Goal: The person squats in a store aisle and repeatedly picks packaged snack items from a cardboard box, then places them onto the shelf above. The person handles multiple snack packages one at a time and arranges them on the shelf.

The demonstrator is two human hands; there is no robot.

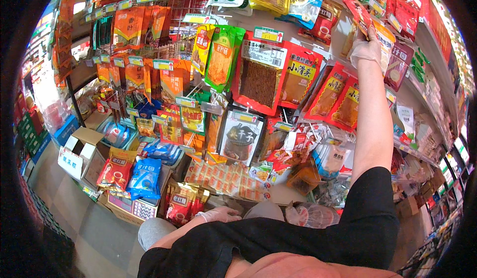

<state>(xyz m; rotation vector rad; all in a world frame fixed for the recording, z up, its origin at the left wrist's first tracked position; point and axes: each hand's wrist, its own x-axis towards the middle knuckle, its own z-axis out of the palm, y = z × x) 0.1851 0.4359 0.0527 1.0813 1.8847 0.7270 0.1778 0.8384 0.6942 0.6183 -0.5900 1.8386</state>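
My right hand, in a thin clear glove, reaches up to the rack at the upper right. Its fingers are closed on the lower end of a red food packet, which hangs tilted among other bags. Right beside that hand are a white and orange bag and a dark red pouch. My left hand, also gloved, rests low near my knees with nothing visible in it. Close to it stand red and gold brown-sugar bags in a carton.
A wire rack of hanging spice packets curves around in front of me. Large red-edged packs hang mid-rack. On the left stand an open cardboard box and a blue bag on a carton. Tiled floor lies at lower left.
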